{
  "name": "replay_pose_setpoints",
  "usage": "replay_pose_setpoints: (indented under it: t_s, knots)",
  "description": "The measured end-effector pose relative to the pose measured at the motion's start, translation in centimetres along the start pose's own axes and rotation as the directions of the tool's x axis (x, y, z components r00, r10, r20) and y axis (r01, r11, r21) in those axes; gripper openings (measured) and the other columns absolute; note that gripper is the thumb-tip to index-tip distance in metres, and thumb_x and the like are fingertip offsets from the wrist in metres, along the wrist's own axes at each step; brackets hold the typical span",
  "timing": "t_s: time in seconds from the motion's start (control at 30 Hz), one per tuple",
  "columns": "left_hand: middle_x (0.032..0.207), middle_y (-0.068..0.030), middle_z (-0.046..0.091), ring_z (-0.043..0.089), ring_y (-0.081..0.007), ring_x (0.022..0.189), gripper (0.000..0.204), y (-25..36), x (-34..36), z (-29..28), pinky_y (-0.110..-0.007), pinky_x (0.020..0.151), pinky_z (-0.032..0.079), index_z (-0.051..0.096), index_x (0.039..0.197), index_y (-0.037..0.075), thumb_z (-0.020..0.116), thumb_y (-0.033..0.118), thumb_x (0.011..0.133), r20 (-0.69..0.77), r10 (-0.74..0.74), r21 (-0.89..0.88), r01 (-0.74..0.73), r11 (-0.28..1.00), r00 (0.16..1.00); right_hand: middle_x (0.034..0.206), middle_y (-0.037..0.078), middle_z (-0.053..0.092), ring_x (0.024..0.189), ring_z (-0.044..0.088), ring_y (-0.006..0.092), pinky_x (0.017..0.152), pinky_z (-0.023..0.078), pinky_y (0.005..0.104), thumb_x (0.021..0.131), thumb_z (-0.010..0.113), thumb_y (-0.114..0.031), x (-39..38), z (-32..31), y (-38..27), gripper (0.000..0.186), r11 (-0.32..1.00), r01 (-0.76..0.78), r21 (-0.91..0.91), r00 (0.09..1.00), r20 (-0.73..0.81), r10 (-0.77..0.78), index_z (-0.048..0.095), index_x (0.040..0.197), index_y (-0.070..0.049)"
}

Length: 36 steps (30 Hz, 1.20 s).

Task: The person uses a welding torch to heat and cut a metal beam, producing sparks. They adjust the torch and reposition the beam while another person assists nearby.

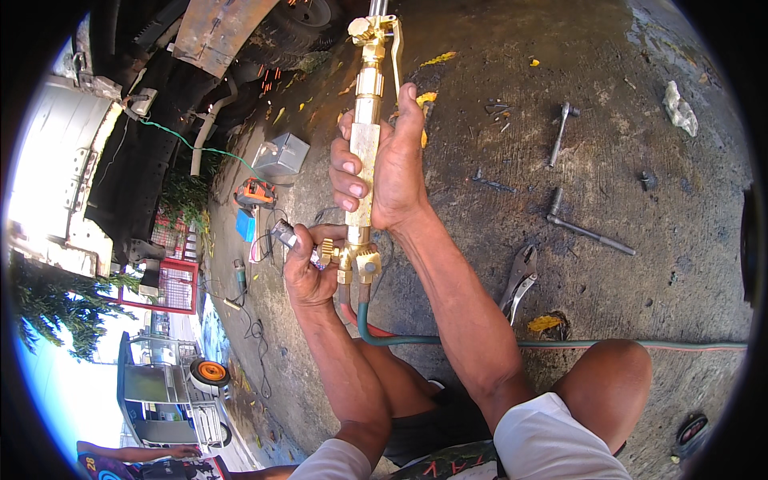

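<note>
A brass cutting torch (366,140) stands lengthwise before me, its tip running out of the top of the view. My right hand (402,180) is closed around its handle, thumb up beside the long brass lever (397,56). My left hand (308,276) is at the torch's lower end, fingers bent behind the brass valve knob (326,252). Between its thumb and fingers sits a small silver-and-dark object (283,232), its kind unclear. A green hose (408,340) and a red hose (349,314) leave the torch base; the green one passes under my right forearm.
On the concrete at right lie locking pliers (520,278), a ratchet (558,136), a long-handled wrench (592,234) and a whitish lump (680,110). Leftward are a metal box (282,154), an orange machine (254,192) and cables. Sparks (270,80) fall near a vehicle's underside; another person (144,464) is lower left.
</note>
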<state>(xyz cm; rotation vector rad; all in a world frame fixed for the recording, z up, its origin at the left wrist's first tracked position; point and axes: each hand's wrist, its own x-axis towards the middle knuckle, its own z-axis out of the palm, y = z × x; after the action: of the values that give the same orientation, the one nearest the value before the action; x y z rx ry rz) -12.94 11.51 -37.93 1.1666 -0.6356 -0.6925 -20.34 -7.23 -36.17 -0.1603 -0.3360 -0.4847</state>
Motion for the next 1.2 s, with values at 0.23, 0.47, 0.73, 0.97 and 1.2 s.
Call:
replay_pose_setpoints:
  t_s: [0.23,0.47,0.73,0.97,1.2]
  knots:
    - [0.092,-0.0312,0.07,0.072,-0.0451,0.081,0.075,0.03,0.04,-0.04,-0.047,0.064,0.063,0.061,0.107,-0.018,0.043,0.055,0.102,-0.006,0.003,0.04,-0.003,0.999,1.0,0.056,-0.002,0.039,0.036,0.036,0.0091,0.034,0.036,0.0271,0.084,0.023,-0.09,0.07,-0.03,0.05,0.08,1.0,0.002,-0.03,1.0,-0.01,-0.002,0.046,0.088,-0.014]
    - [0.092,-0.0318,0.07,0.072,-0.0458,0.08,0.075,-0.07,-0.05,-0.13,-0.049,0.065,0.063,0.061,0.107,-0.018,0.043,0.055,0.102,-0.049,-0.013,0.002,0.013,1.0,0.999,0.056,-0.001,0.039,0.036,0.036,0.0094,0.034,0.036,0.027,0.084,0.023,-0.09,0.13,-0.19,0.11,0.081,1.0,-0.006,-0.023,1.0,-0.005,0.006,0.046,0.088,-0.013]
    - [0.098,-0.0316,0.068,0.07,-0.046,0.086,0.074,0.21,0.05,-0.38,-0.057,0.078,0.058,0.06,0.108,-0.02,0.049,0.053,0.1,0.026,-0.026,0.0,0.026,1.0,0.999,0.057,-0.001,0.038,0.036,0.036,0.0088,0.033,0.036,0.0265,0.084,0.023,-0.091,0.03,0.1,0.0,0.08,0.997,-0.004,-0.075,0.999,-0.041,0.001,0.044,0.087,-0.014]
    - [0.1,-0.0316,0.067,0.069,-0.045,0.089,0.075,0.3,-0.02,-0.48,-0.06,0.085,0.056,0.059,0.107,-0.022,0.052,0.053,0.099,0.036,-0.049,0.012,0.049,0.999,0.998,0.056,-0.002,0.038,0.036,0.036,0.0092,0.033,0.035,0.0269,0.084,0.023,-0.091,0.03,0.1,0.05,0.081,0.997,-0.007,-0.082,0.999,-0.051,0.003,0.046,0.086,-0.013]
    - [0.1,-0.0315,0.067,0.07,-0.0446,0.089,0.076,0.35,0.15,-0.63,-0.057,0.085,0.056,0.059,0.108,-0.022,0.053,0.053,0.099,0.065,-0.05,0.039,0.048,0.998,0.997,0.056,-0.002,0.038,0.036,0.036,0.0094,0.033,0.035,0.0271,0.083,0.023,-0.091,0.1,-0.18,0.15,0.081,0.997,-0.002,-0.074,0.999,-0.035,0.0,0.046,0.087,-0.014]
